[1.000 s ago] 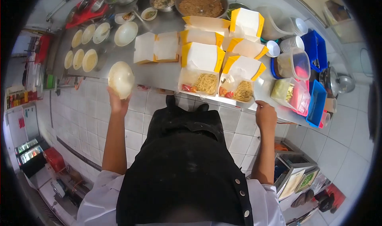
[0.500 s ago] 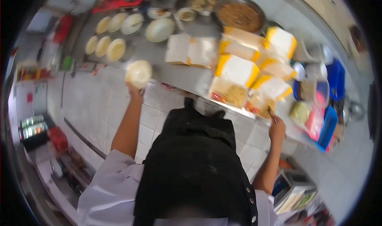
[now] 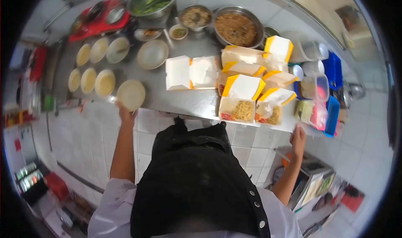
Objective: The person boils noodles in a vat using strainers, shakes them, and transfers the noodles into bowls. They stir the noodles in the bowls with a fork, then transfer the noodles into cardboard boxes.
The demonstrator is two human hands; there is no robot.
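Observation:
My left hand (image 3: pixel 126 113) grips the near rim of a pale bowl (image 3: pixel 131 95) at the counter's front edge. Whether the bowl rests on the metal is hard to tell. Close behind it are several similar bowls (image 3: pixel 104 82) in two rows. My right hand (image 3: pixel 297 141) is closed just off the counter's front edge, to the right of the food boxes; what it holds, if anything, I cannot make out. Nearest to it is an open yellow-and-white box (image 3: pixel 270 113) with noodles and something red inside. A second such box (image 3: pixel 237 111) stands left of it.
More open boxes (image 3: pixel 243 69) crowd behind. An unfilled open box (image 3: pixel 191 73) and a plate (image 3: pixel 153 54) lie mid-counter (image 3: pixel 180 102). At the back stand a large bowl of brown food (image 3: pixel 235 27) and a bowl of greens (image 3: pixel 152 5). Blue trays (image 3: pixel 331 116) and tubs line the right.
My left hand has brought the bowl left, beside the other bowls. My right hand has drawn away from the right-hand noodle box, where it held a utensil in the food. The view has shifted.

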